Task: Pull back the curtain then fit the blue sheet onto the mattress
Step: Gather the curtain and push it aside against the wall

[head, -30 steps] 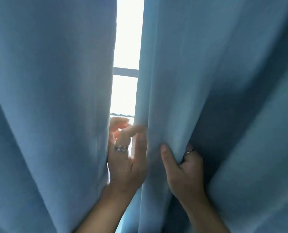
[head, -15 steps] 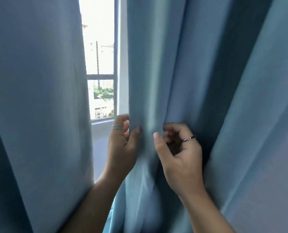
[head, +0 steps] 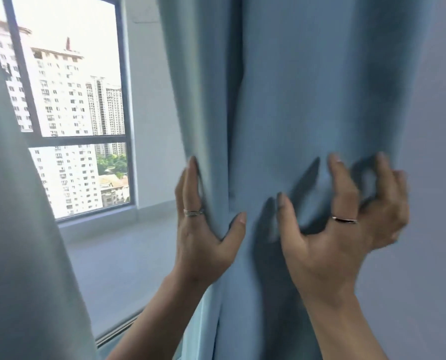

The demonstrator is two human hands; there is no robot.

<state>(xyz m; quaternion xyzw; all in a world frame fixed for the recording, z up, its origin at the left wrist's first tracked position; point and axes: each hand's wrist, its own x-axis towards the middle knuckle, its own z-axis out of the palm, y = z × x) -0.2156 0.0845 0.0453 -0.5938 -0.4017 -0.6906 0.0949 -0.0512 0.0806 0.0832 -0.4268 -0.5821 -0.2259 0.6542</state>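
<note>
step: the first one, pulling back the curtain; the blue sheet and the mattress are not in view, so fitting has not begun by my reading.
window (head: 68, 120): the landmark; tall, dark-framed, with tower blocks outside, and uncovered across much of its width.
right curtain panel (head: 307, 113): right of the window, bunched into deep folds against the wall beside it; long axis runs top to bottom, free edge facing the window.
left curtain panel (head: 21, 255): left of the window, hanging across its near corner; nobody is touching it.
sill (head: 112, 245): pale ledge below the window, bare where it shows.
right hand (head: 346, 229): well right of the window, fingers spread and hooked into the folds, blurred; a loose gather rather than a firm clench, as far as i can tell.
left hand (head: 203, 229): just right of the window, pinching the panel's free edge between thumb and fingers.
next move: likely press the bunch fully aside, let go with both hands, then turn from the window to find the sheet.
</note>
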